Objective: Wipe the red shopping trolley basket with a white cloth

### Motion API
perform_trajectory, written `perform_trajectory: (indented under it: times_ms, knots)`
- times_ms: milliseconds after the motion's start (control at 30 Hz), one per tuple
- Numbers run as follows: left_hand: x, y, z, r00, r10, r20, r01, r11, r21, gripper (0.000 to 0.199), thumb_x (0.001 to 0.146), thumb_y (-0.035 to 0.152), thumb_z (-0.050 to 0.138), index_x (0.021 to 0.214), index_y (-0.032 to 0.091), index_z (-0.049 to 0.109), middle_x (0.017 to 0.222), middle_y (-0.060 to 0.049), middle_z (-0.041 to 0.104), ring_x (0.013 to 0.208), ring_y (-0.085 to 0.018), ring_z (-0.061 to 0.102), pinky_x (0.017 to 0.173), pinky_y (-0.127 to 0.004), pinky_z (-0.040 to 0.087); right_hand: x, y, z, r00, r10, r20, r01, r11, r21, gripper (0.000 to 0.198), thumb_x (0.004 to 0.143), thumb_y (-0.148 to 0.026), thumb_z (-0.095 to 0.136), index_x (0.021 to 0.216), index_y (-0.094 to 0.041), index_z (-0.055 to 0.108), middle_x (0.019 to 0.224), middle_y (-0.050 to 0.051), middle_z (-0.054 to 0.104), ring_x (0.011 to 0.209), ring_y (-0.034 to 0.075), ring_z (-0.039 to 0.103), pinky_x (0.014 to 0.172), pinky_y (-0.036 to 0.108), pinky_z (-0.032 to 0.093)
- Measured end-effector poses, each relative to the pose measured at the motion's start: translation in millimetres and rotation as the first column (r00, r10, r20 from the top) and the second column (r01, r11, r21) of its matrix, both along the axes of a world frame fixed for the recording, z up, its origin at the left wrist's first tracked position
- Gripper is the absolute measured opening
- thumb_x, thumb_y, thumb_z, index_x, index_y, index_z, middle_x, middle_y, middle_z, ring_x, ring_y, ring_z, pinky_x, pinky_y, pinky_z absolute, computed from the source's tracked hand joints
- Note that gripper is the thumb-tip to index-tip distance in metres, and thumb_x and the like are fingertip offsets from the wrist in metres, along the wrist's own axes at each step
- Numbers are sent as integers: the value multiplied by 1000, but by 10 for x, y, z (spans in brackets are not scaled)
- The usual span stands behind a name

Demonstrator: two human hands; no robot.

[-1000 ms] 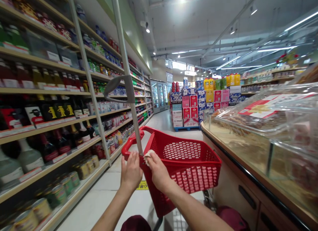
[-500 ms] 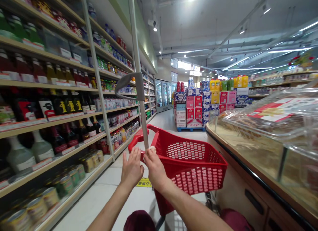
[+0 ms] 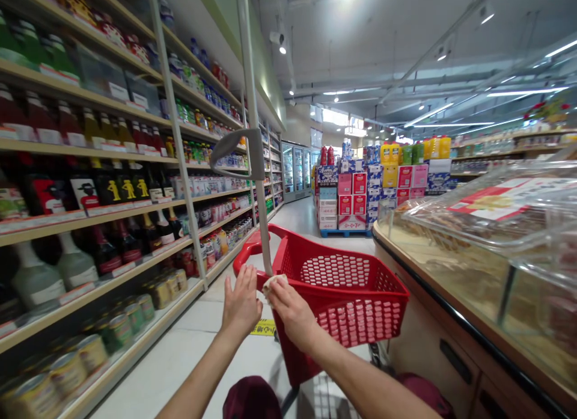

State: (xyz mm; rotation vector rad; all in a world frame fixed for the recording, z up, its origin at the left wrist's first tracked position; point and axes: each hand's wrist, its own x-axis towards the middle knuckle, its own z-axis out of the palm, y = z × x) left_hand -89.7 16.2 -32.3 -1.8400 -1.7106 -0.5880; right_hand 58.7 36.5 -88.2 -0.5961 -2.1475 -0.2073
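Left hand (image 3: 241,305): fingers extended over red handle (image 3: 246,252); whether it grips, cannot tell
Right hand (image 3: 295,317): closed on pale cloth (image 3: 276,279), set against near left corner of red basket (image 3: 347,295), beside foot of pole (image 3: 266,244)
Step in hand: apparently wiping
Next stroke: likely calls for flat cloth pressure along basket edge

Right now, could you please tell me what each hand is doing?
Left hand: open, at the red cart handle.
Right hand: closed on a pale cloth.
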Motion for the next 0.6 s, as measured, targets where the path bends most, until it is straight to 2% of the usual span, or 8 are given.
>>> perform_trajectory:
  times_ms: [100, 167, 267, 367, 500, 600]
  knots:
    - [-8, -9, -7, 999, -15, -30, 15, 1000, 3, 58, 65, 12, 38, 124, 8, 39, 133, -11, 37, 125, -23, 28, 103, -49, 10, 31, -93, -219, 993, 56, 105, -50, 997, -59, 32, 87, -16, 36, 113, -22, 54, 110, 3, 60, 110, 15, 48, 96, 28, 39]
    - [-18, 2, -11, 999, -25, -44, 25, 1000, 17, 57, 66, 11, 38, 123, 9, 40, 132, -11, 39, 124, -23, 29, 104, -48, 11, 101, -146, -323, 990, 69, 125, -61, 996, -70, 30, 87, -19, 37, 111, -22, 56, 109, 3, 60, 109, 15, 49, 94, 27, 40]
    - [-31, 49, 22, 998, -27, -57, 29, 999, 46, 52, 67, 11, 38, 118, 10, 45, 128, -12, 45, 121, -24, 35, 103, -47, 13, 197, -111, -205, 1000, -7, 7, 8, 998, -61, 34, 86, -15, 36, 117, -17, 52, 124, 8, 49, 122, 20, 35, 100, 35, 33]
    - [-42, 116, 115, 998, -33, -52, 35, 998, 56, 43, 69, 16, 40, 111, 13, 50, 116, -12, 54, 111, -25, 43, 101, -49, 15, 282, 58, -32, 983, -129, -131, 113, 986, -122, 43, 84, -8, 34, 125, -17, 42, 134, 8, 35, 128, 20, 21, 103, 40, 28]
    - [-45, 188, 272, 998, -22, -55, 23, 999, 24, 28, 72, 26, 42, 92, 17, 58, 104, -10, 59, 101, -25, 48, 99, -49, 16, 436, 274, -106, 971, -200, -130, 180, 972, -152, 52, 83, -5, 32, 131, -24, 29, 136, 3, 33, 126, 16, 24, 102, 36, 31]
    - [-5, 195, 354, 998, -5, -59, 6, 1000, 4, 24, 72, 31, 43, 81, 17, 59, 95, -10, 60, 95, -25, 50, 96, -47, 21, 555, 353, -175, 974, -207, -94, 193, 971, -137, 53, 83, -4, 32, 131, -25, 29, 135, 2, 35, 125, 15, 27, 102, 34, 30]
